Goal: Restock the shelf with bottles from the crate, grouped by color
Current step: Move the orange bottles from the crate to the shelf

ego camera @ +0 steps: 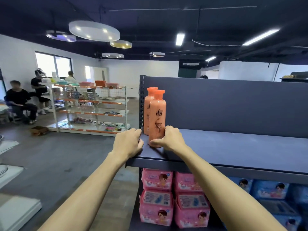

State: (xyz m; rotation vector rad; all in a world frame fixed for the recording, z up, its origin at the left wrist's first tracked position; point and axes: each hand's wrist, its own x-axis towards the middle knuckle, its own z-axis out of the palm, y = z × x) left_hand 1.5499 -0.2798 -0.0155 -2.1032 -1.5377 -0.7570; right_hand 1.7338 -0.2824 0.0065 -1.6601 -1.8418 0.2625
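Orange near bottle, gripped low by the right hand; left hand rests loosely curled on the shelf. Slide it upright against the far bottle.

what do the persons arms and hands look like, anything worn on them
No sleeve shows on the left forearm or right forearm; both are bare. The left hand and right hand wear no gloves, and no watch, bracelet or ring is visible.
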